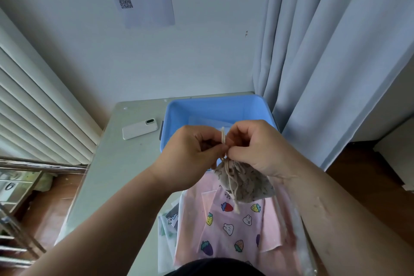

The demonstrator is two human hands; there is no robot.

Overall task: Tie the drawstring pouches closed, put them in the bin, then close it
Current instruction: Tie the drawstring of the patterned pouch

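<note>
While I have only the head camera to go by, it shows the knot well enough. The left hand [190,159] and the right hand [253,150] meet knuckle to knuckle over the near edge of the blue bin [215,107]. Each pinches the cream drawstring [223,134] between thumb and curled fingers, and a short doubled loop of it stands up between them. I judge this to be mid-tie: the loop is held tall so it can be pulled through. The hands crowd together so the gathered neck does not slacken.

The grey patterned pouch [246,182] hangs from that pinch, neck cinched and belly sagging down to the right, with loose cord ends trailing over its front. It is outside the bin, near its front wall, above pink fabric [233,226] printed with strawberries and rabbits. That fabric is likely more pouches, lying flat on the table [116,163]. Whether the grey pouch touches the fabric I cannot tell. Held up like this, its own weight probably helps tension the cord.

The bin stands open at the table's far right, close at hand for the drop. Something pale and flat lies inside that I cannot identify, and I see no lid. A pale printed cloth [170,219] peeks out left of the pink fabric, and clear plastic wrapping [289,219] lies along its right. A white phone [140,129] lies left of the bin, apart from the work.
</note>
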